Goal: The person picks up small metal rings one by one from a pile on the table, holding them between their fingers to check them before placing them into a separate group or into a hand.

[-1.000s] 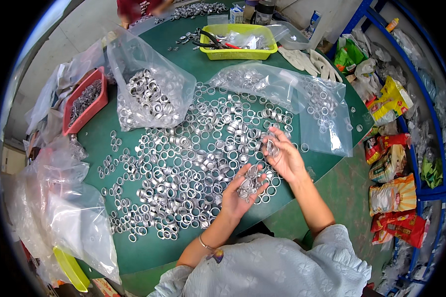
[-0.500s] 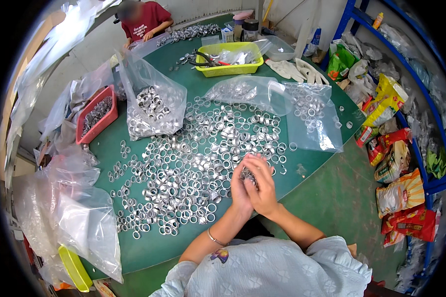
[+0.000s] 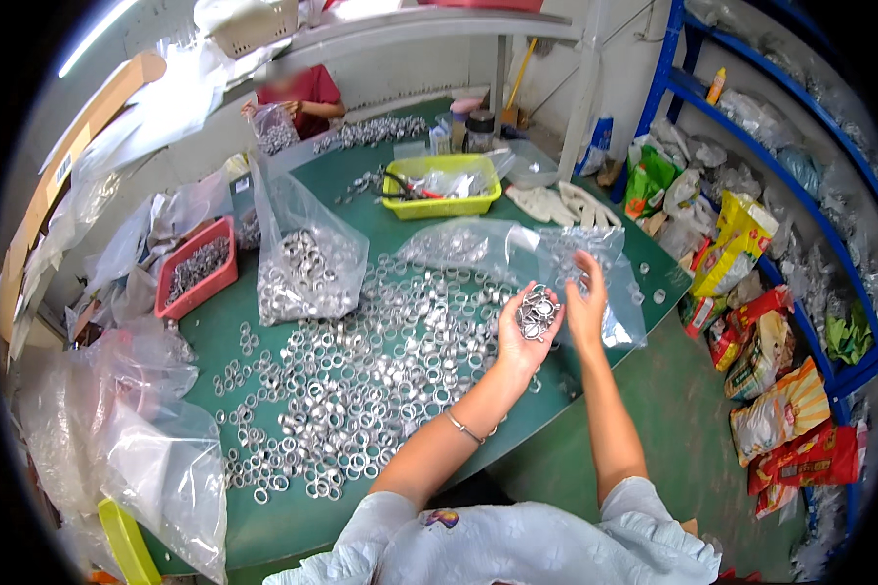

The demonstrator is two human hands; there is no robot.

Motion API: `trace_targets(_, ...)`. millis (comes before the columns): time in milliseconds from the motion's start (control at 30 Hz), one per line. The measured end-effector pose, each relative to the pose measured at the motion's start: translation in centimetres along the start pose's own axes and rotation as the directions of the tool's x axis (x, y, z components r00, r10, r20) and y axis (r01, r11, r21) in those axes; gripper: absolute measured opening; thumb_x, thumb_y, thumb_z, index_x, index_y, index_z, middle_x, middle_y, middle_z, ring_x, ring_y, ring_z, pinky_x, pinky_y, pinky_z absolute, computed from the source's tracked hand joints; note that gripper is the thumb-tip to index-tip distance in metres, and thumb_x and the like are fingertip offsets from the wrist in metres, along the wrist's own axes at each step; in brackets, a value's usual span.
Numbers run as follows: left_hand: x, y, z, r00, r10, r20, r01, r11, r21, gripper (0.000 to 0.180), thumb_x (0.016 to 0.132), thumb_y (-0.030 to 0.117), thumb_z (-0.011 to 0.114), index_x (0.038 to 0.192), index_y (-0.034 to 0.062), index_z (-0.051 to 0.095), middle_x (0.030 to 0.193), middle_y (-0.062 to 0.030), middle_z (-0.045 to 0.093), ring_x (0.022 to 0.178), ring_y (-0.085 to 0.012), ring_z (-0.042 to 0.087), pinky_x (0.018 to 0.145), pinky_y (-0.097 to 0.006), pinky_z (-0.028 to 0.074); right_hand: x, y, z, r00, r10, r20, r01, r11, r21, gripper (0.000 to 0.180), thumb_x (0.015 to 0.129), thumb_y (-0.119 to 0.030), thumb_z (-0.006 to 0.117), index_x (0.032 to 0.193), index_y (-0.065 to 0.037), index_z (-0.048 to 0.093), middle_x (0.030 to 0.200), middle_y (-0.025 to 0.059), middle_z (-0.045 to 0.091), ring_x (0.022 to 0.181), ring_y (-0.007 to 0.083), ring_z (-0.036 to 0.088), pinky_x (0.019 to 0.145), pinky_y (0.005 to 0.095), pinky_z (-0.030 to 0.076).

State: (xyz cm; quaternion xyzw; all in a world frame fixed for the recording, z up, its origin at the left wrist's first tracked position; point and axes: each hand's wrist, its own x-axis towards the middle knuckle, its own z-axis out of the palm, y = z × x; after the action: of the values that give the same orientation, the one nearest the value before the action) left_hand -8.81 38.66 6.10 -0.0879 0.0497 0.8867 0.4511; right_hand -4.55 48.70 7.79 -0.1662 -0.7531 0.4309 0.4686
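My left hand (image 3: 519, 353) is palm up, its fingers curled around a small heap of silvery metal rings (image 3: 537, 316). Just to its right, my right hand (image 3: 585, 314) is held upright with fingers stretched out and nothing visible in it. Behind that hand lies a see-through plastic bag (image 3: 622, 320) with some rings in its upper part, partly hidden by my fingers. Many loose metal rings (image 3: 361, 390) cover the green table (image 3: 361, 234) to the left of my hands. Another see-through bag (image 3: 458, 244) of rings lies flat beyond them.
An upright bag of rings (image 3: 312, 273) and a red basket of small metal parts (image 3: 232, 278) stand left. At the back are a yellow basket (image 3: 439, 207) and white gloves (image 3: 541, 205). A co-worker (image 3: 312, 97) handles a bag there. Blue shelving (image 3: 665, 68) runs along the right.
My hands were cupped together around the rings. They have come apart and moved right; the left keeps the rings while the right has opened. The co-worker now holds up a bag.
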Motion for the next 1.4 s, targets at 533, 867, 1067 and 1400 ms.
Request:
trace_targets(533,10.3,1.7,0.8,0.792,0.545,-0.275,-0.575,0.817,-0.036,0.024,0.084,0.026,0.057,0.103,0.0109,0.054,0.092,-0.0054,0.059,0.081,-0.0188,0.059,0.08,-0.04,0.049,11.2,4.5,4.8,0.806,-0.073,0.587,0.366,0.841,-0.399,0.013,0.075,-0.014,0.062,0.08,-0.003,0.065,0.077,0.0186,0.061,0.077,0.0375,0.059,0.068,0.0436,0.047)
trace_targets(867,11.7,14.0,5.0,0.752,0.659,0.02,-0.584,0.65,0.486,0.031,0.081,0.025,0.055,0.106,0.0069,0.053,0.107,-0.0064,0.054,0.098,-0.0189,0.049,0.091,-0.034,0.037,8.8,1.2,5.6,0.894,-0.136,0.428,0.23,0.957,-0.178,0.023,0.081,-0.021,0.058,0.077,0.001,0.064,0.068,0.0186,0.06,0.064,0.0345,0.059,0.06,0.0393,0.046)
trace_targets(1067,10.1,16.5,8.2,0.651,0.704,0.284,-0.57,0.206,0.795,0.071,0.081,0.028,0.059,0.14,0.003,0.027,0.142,-0.0131,0.031,0.128,-0.0254,0.031,0.105,-0.036,0.022,7.9,1.5,5.2,0.862,0.046,0.504,-0.038,0.999,-0.025,0.023,0.083,-0.018,0.055,0.075,0.002,0.063,0.064,0.0117,0.063,0.056,0.0194,0.059,0.057,0.0322,0.046)
trace_targets(1400,3.0,17.8,8.0,0.821,0.53,0.211,-0.465,0.405,0.788,0.051,0.085,0.01,0.056,0.13,-0.0054,0.037,0.123,-0.0121,0.049,0.114,-0.0232,0.047,0.095,-0.031,0.039,-1.3,4.9,1.0,0.682,-0.026,0.731,0.495,0.752,-0.435,0.017,0.068,-0.008,0.067,0.084,-0.011,0.065,0.089,0.0053,0.055,0.094,0.023,0.049,0.081,0.0363,0.034)
